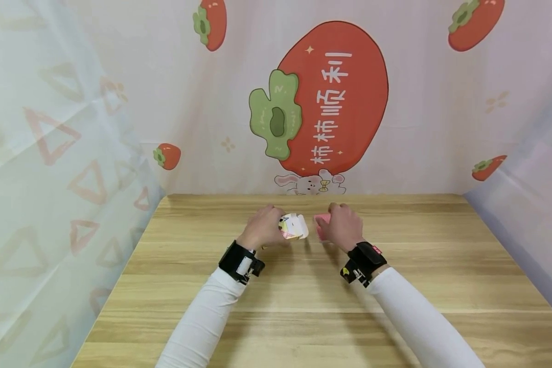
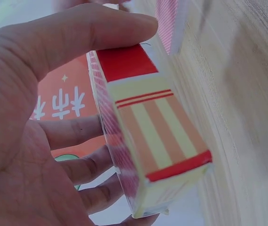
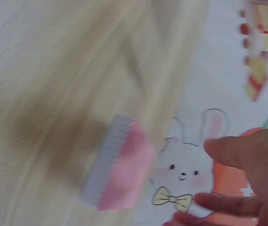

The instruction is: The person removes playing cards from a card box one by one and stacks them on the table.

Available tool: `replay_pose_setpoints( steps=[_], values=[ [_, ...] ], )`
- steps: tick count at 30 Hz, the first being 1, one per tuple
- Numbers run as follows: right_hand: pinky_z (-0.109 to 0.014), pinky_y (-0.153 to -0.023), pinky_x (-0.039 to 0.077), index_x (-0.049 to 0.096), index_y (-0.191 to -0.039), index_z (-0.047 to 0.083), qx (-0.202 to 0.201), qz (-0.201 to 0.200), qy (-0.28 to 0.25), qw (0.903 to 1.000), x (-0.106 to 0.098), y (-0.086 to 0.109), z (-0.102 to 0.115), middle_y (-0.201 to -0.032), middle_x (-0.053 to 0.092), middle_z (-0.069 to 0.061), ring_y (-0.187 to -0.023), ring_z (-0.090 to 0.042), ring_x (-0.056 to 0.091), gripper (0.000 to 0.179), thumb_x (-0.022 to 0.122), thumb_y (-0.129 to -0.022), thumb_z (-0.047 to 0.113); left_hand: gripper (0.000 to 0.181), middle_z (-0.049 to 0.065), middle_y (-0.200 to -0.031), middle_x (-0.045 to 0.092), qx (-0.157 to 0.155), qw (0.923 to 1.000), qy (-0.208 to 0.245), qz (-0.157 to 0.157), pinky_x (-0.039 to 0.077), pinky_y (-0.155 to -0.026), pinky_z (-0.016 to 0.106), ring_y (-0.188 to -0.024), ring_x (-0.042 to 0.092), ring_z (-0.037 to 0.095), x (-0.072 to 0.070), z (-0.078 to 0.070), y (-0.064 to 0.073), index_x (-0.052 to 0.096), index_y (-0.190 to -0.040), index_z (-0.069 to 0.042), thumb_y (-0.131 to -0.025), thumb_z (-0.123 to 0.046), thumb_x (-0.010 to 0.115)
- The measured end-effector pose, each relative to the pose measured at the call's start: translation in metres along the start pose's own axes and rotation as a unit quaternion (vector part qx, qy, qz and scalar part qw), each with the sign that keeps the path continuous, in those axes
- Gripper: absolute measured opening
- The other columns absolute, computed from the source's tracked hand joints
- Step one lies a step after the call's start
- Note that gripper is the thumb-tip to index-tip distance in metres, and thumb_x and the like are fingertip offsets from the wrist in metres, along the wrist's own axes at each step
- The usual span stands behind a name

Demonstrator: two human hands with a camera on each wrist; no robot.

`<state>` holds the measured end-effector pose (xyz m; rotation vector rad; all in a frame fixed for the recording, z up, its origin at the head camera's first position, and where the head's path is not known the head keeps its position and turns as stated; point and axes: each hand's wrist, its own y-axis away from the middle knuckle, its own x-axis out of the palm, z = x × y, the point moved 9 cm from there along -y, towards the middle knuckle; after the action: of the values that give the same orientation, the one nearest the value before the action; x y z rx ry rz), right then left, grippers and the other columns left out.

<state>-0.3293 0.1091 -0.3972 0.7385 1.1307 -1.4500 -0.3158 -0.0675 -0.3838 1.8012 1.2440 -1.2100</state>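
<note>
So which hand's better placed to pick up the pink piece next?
Right, I'd say: the right hand looks empty and is close to the pink piece, while the left hand is occupied holding the printed box.

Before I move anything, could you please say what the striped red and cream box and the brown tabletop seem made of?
Striped box: probably smooth printed cardboard, given its crisp folded edges. Brown tabletop: perhaps wood or laminate, low sheen, showing grain.

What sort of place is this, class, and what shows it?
Possibly a small recording setup: a wood-grain table, a printed cloth backdrop behind it, and a device strapped to each wrist.
</note>
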Motion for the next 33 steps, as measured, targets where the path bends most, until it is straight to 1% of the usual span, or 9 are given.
replay_pose_setpoints(
  steps=[3,6,9,11,13,17,22,27,33],
  values=[
    [-0.033,-0.059,0.043,0.063,-0.094,0.008,-0.047,-0.025,-0.081,0.9953,-0.013,0.000,0.012,-0.084,0.058,-0.004,-0.072,-0.019,0.053,0.031,0.065,-0.081,0.035,0.059,0.000,-0.093,0.048,0.006,1.0000,0.004,-0.002,0.039,-0.064,0.032,-0.082,0.047,0.016,0.001,-0.001,-0.001,0.063,-0.104,-0.012,-0.053,-0.033,0.084],
    [-0.030,-0.064,0.043,0.064,-0.095,0.011,-0.104,-0.024,-0.171,0.9795,-0.021,0.002,0.026,-0.083,0.059,0.002,-0.072,-0.013,0.053,0.019,0.065,-0.082,0.026,0.061,0.000,-0.093,0.048,0.010,0.9999,0.006,-0.004,0.040,-0.063,0.031,-0.082,0.047,0.016,0.001,-0.002,-0.001,0.062,-0.105,-0.011,-0.052,-0.032,0.084],
    [-0.028,-0.063,0.044,0.065,-0.095,0.012,-0.151,0.001,-0.233,0.9607,-0.024,0.006,0.039,-0.083,0.060,0.005,-0.071,-0.012,0.053,0.015,0.064,-0.084,0.022,0.062,0.000,-0.094,0.049,0.014,0.9999,0.004,-0.008,0.040,-0.064,0.030,-0.082,0.047,0.015,0.001,-0.003,-0.002,0.061,-0.106,-0.011,-0.052,-0.032,0.084],
    [-0.028,-0.061,0.044,0.066,-0.095,0.013,-0.165,0.024,-0.255,0.9523,-0.023,0.008,0.045,-0.085,0.060,0.006,-0.071,-0.014,0.053,0.014,0.065,-0.084,0.020,0.063,0.000,-0.094,0.049,0.019,0.9997,0.004,-0.012,0.041,-0.065,0.030,-0.083,0.047,0.015,0.000,-0.005,-0.002,0.060,-0.106,-0.011,-0.052,-0.031,0.084],
    [-0.028,-0.058,0.044,0.067,-0.095,0.014,-0.164,0.050,-0.266,0.9484,-0.020,0.010,0.048,-0.086,0.060,0.006,-0.071,-0.016,0.053,0.013,0.065,-0.084,0.021,0.064,0.000,-0.094,0.050,0.022,0.9996,0.006,-0.016,0.041,-0.066,0.030,-0.083,0.047,0.016,-0.001,-0.007,-0.002,0.060,-0.107,-0.010,-0.052,-0.030,0.085],
    [-0.030,-0.054,0.044,0.067,-0.093,0.017,-0.144,0.086,-0.272,0.9474,-0.013,0.011,0.047,-0.085,0.060,0.004,-0.070,-0.019,0.052,0.011,0.066,-0.083,0.022,0.066,0.001,-0.096,0.050,0.029,0.9992,0.017,-0.022,0.041,-0.067,0.029,-0.083,0.047,0.016,-0.001,-0.010,-0.002,0.059,-0.110,-0.009,-0.053,-0.030,0.084],
    [-0.030,-0.058,0.045,0.067,-0.090,0.018,-0.129,0.099,-0.269,0.9494,-0.008,0.009,0.044,-0.082,0.061,0.004,-0.068,-0.019,0.053,0.011,0.066,-0.083,0.026,0.069,0.001,-0.099,0.050,0.036,0.9988,0.024,-0.023,0.041,-0.069,0.027,-0.085,0.047,0.015,-0.002,-0.013,-0.001,0.058,-0.114,-0.008,-0.055,-0.033,0.083],
    [-0.031,-0.060,0.044,0.067,-0.084,0.020,-0.102,0.107,-0.264,0.9529,-0.006,0.006,0.039,-0.079,0.062,0.005,-0.068,-0.019,0.053,0.011,0.069,-0.080,0.030,0.072,0.002,-0.102,0.051,0.050,0.9982,0.023,-0.023,0.041,-0.070,0.027,-0.087,0.047,0.015,-0.003,-0.018,-0.001,0.057,-0.117,-0.007,-0.056,-0.036,0.083],
    [-0.032,-0.059,0.045,0.067,-0.079,0.019,-0.079,0.128,-0.265,0.9525,-0.002,0.005,0.034,-0.077,0.061,0.003,-0.068,-0.019,0.054,0.012,0.070,-0.078,0.030,0.072,0.001,-0.101,0.051,0.068,0.9973,0.018,-0.023,0.040,-0.070,0.026,-0.086,0.046,0.014,-0.002,-0.024,-0.002,0.057,-0.116,-0.007,-0.055,-0.035,0.083]
  ],
)
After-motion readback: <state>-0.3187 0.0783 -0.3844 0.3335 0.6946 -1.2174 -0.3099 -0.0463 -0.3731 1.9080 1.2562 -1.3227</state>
